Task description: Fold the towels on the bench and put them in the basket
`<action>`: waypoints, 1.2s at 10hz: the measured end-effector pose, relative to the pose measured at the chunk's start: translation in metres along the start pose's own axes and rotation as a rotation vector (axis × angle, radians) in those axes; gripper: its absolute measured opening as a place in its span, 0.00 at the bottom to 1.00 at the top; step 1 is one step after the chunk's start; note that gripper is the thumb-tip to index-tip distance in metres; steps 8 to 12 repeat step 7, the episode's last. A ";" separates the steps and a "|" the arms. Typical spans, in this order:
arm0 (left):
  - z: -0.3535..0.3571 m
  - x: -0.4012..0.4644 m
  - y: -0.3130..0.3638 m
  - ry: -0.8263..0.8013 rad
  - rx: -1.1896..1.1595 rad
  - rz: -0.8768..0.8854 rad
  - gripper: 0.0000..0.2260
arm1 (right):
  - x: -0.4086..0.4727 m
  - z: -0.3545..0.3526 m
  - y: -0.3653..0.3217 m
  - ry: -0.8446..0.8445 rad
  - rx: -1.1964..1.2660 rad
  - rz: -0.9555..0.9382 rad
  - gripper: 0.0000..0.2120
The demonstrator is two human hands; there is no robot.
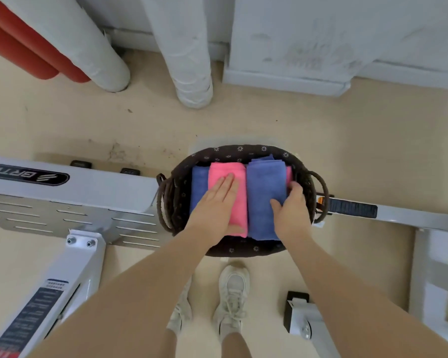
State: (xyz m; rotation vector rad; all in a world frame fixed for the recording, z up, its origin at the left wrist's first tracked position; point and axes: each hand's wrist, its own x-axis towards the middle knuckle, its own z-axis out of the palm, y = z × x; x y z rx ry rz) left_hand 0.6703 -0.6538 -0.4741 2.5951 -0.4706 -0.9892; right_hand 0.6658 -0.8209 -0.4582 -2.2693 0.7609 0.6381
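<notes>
A dark woven basket (243,148) with rope handles stands on the floor below me. Folded towels fill it side by side: a blue towel (199,187) at the left, a pink towel (230,174) beside it, a larger blue towel (265,182) right of that, and a sliver of another pink towel (289,174) at the far right. My left hand (217,200) lies flat with straight fingers on the pink towel. My right hand (291,210) grips the right edge of the larger blue towel, thumb on top and fingers curled over its side.
A white gym bench frame (62,202) runs along the left, with a leg (70,270) slanting toward me. More white frame parts (398,215) extend at the right. Grey pipes (186,60) and red pipes (23,47) rise at the back. My shoes (233,293) stand just behind the basket.
</notes>
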 end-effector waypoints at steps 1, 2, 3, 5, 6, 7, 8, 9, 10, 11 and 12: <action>0.001 0.001 -0.002 -0.002 0.016 -0.003 0.47 | -0.008 0.006 0.009 0.242 -0.472 -0.619 0.28; 0.008 -0.001 -0.003 0.013 0.025 -0.025 0.51 | -0.016 0.022 0.029 0.115 -0.749 -0.740 0.31; 0.013 0.003 -0.008 0.027 -0.030 -0.048 0.52 | -0.004 0.031 0.038 0.121 -0.840 -0.612 0.33; 0.022 0.011 -0.021 0.038 0.078 0.007 0.51 | 0.021 0.046 0.041 0.094 -0.860 -0.657 0.34; 0.019 0.010 -0.021 0.039 0.080 0.006 0.50 | 0.025 0.040 0.034 0.018 -0.905 -0.624 0.34; 0.001 -0.009 -0.013 0.018 0.084 0.015 0.47 | 0.004 0.024 0.018 -0.086 -0.957 -0.556 0.34; 0.001 -0.009 -0.013 0.018 0.084 0.015 0.47 | 0.004 0.024 0.018 -0.086 -0.957 -0.556 0.34; 0.001 -0.009 -0.013 0.018 0.084 0.015 0.47 | 0.004 0.024 0.018 -0.086 -0.957 -0.556 0.34; 0.001 -0.009 -0.013 0.018 0.084 0.015 0.47 | 0.004 0.024 0.018 -0.086 -0.957 -0.556 0.34; 0.001 -0.009 -0.013 0.018 0.084 0.015 0.47 | 0.004 0.024 0.018 -0.086 -0.957 -0.556 0.34; 0.001 -0.009 -0.013 0.018 0.084 0.015 0.47 | 0.004 0.024 0.018 -0.086 -0.957 -0.556 0.34</action>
